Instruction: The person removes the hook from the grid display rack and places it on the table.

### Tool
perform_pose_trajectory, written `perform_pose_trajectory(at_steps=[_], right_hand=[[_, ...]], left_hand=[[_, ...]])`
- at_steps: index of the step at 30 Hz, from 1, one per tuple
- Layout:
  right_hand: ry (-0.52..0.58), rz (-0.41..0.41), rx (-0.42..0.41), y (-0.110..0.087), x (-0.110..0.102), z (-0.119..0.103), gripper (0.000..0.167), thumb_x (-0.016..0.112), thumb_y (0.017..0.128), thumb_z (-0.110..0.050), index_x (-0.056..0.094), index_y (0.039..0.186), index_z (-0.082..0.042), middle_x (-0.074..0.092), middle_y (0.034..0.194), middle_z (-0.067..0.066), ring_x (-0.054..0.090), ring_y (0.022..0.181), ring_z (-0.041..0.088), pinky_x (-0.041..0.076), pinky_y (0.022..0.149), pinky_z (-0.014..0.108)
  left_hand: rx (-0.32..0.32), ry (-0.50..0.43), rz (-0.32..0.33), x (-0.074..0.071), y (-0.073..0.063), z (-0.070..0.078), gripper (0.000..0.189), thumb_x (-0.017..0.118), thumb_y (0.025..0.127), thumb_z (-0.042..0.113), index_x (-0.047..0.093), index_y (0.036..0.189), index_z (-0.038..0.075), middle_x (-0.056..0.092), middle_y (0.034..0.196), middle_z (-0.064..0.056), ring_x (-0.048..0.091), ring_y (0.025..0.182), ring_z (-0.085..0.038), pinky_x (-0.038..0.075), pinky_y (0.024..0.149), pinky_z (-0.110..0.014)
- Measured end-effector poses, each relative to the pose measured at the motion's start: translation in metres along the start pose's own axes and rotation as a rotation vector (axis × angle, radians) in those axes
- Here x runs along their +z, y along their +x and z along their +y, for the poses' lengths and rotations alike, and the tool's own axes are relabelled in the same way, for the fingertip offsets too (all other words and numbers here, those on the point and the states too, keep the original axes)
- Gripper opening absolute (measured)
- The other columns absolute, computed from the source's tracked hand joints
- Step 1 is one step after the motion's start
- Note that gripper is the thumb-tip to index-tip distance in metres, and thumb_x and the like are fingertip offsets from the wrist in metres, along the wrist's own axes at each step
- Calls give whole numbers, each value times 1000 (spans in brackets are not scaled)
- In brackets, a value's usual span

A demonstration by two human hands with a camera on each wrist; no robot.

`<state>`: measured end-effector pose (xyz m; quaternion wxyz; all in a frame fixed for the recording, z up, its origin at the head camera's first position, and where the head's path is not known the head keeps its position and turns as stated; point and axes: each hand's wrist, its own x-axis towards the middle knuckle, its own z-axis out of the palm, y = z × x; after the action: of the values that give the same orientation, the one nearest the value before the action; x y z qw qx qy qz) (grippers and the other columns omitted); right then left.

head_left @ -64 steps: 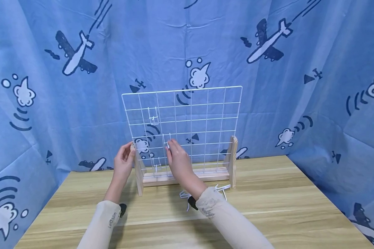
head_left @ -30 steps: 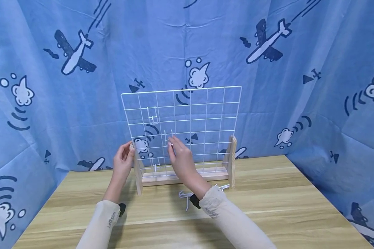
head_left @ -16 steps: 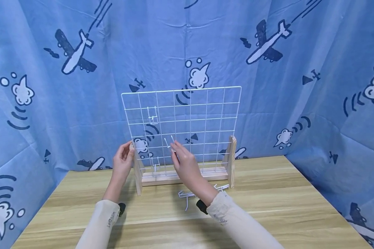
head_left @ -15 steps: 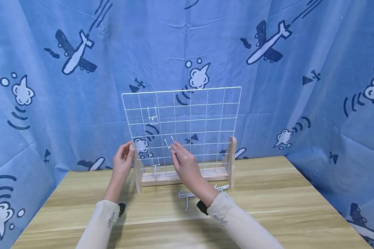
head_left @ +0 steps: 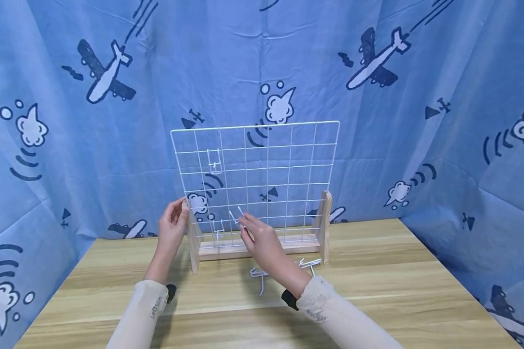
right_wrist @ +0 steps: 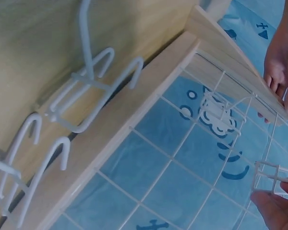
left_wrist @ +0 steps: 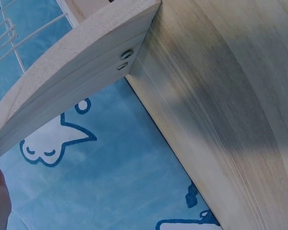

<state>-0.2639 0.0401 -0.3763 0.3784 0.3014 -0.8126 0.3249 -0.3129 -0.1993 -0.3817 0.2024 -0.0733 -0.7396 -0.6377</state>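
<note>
Wire hooks: five, namely two on grid panel, one in right fingers, two on surface. Grid panel: one. Wooden side supports: two. Hands: two.

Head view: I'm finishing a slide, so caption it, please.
Left hand grips a wooden upright while the right hand holds a white hook before a wire grid.

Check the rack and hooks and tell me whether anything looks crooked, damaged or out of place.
Nothing looks damaged. Only the slanted hook in the right hand looks askew, while the two hooks on the rack hang upright. More hooks lie loose on the table.
</note>
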Motion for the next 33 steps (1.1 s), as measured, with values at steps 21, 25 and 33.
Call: perform_pose_trajectory(at_steps=[21,25,33], right_hand=[[-44,-192,28,-17,10,0,23,65,87,0,68,108,7,64,114,27,65,101,37,57,83,33],[-42,-209,25,-20,13,0,22,65,86,1,69,106,7,65,111,28,66,97,38,58,81,35],[-71,-319,51,-22,17,-1,24,65,88,-2,68,111,5,64,114,25,65,102,36,56,86,36]], left_hand=[[5,-4,4,1,1,-2,39,52,100,13,47,137,2,51,133,-14,47,122,-16,41,103,-16],[11,-10,5,1,0,-3,39,52,100,12,47,136,2,52,132,-15,49,118,-12,42,101,-14],[6,-14,4,1,-1,-1,39,52,100,12,46,137,2,51,133,-14,48,119,-12,42,100,-13]])
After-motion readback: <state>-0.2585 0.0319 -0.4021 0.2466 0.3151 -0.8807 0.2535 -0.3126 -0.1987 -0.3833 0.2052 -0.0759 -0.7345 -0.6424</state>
